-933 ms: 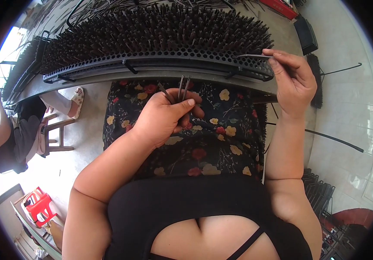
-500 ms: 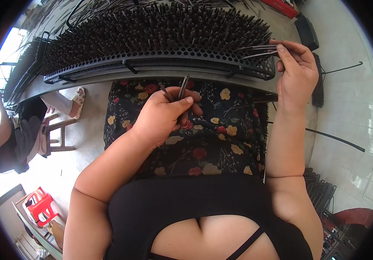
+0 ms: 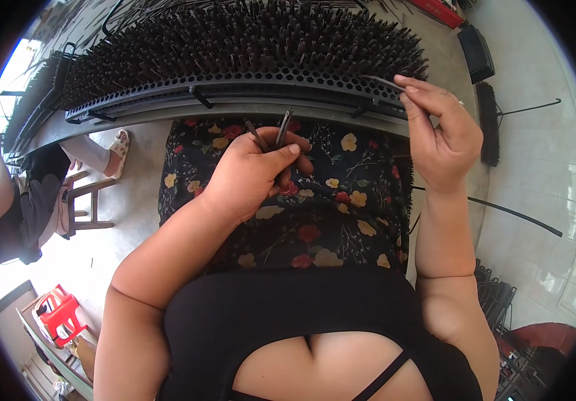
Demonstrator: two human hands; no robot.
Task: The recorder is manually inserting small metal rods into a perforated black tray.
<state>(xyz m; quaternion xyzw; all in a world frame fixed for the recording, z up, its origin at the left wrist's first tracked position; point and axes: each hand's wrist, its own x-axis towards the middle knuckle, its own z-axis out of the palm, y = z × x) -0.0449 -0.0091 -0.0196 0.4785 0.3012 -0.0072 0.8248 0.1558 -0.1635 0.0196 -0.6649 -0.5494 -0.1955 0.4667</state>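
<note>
My left hand (image 3: 251,167) is closed, held over my flowered skirt. Slim dark metal pieces (image 3: 284,125) stick up from its grip, one with a split, tweezer-like tip. My right hand (image 3: 443,127) pinches thin metal tweezers (image 3: 387,83) between thumb and fingers. Their points reach left to the right part of the rack's front edge; whether they touch it I cannot tell. The long black rack (image 3: 248,79) has a perforated rim and is packed with many upright, dark, slender metal pieces (image 3: 248,40).
The rack sits along a bench edge (image 3: 248,112). At left, a person (image 3: 24,207) sits on a wooden stool (image 3: 92,204) beside another filled rack (image 3: 37,100). A red plastic stool (image 3: 64,314) stands lower left. Black rods (image 3: 522,217) jut out at right.
My right hand has moved slightly left and down, and the tweezers' two prongs, spread apart before, now appear as one line. My left hand is almost unmoved.
</note>
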